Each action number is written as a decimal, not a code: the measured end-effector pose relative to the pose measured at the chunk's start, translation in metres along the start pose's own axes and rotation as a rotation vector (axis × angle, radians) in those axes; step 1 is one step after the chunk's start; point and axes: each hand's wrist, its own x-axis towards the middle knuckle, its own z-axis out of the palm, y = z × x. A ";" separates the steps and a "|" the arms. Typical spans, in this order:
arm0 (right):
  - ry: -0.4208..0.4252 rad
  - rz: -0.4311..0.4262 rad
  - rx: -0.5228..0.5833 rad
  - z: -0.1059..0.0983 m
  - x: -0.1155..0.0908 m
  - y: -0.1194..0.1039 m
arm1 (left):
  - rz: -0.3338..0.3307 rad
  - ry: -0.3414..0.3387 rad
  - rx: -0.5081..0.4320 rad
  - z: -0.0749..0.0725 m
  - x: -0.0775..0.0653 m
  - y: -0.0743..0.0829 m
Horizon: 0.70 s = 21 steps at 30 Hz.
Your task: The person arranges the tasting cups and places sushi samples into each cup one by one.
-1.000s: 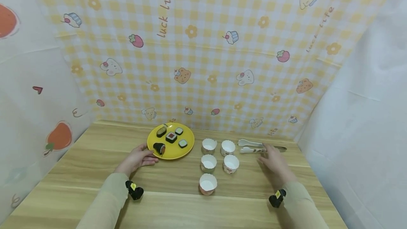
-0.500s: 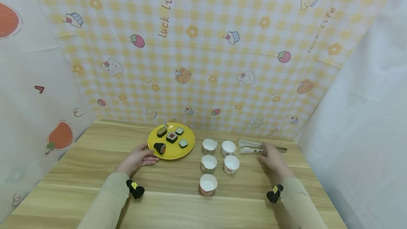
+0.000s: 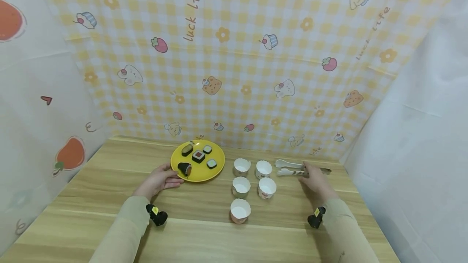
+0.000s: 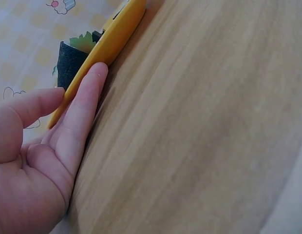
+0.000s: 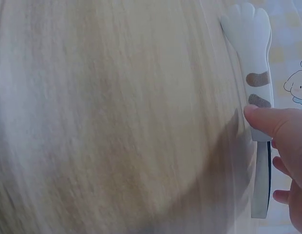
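1. A person's left hand [image 3: 161,182] pinches the near-left rim of a round, glossy yellow plate [image 3: 202,173] at the back left of the wooden tabletop [image 3: 204,238]; the plate looks stiff, light and slick; its five small sushi-shaped pieces [image 3: 198,156] could slide if it tips.
2. At back right, the right hand [image 3: 317,180] grips white paw-tipped tongs with brown stripes and metal ends [image 5: 258,58]; they look light and springy, best held mid-length.

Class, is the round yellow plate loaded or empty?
Loaded: the head view shows five small sushi-shaped pieces lying on the round yellow plate.
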 end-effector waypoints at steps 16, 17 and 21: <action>0.008 -0.006 -0.081 0.002 0.007 0.007 | 0.014 -0.024 0.002 -0.001 -0.001 0.000; 0.008 -0.008 -0.085 0.002 0.007 0.008 | 0.013 -0.024 0.002 -0.001 -0.001 0.000; 0.014 -0.020 -0.093 0.001 0.006 0.007 | 0.010 -0.024 -0.002 -0.002 -0.001 0.000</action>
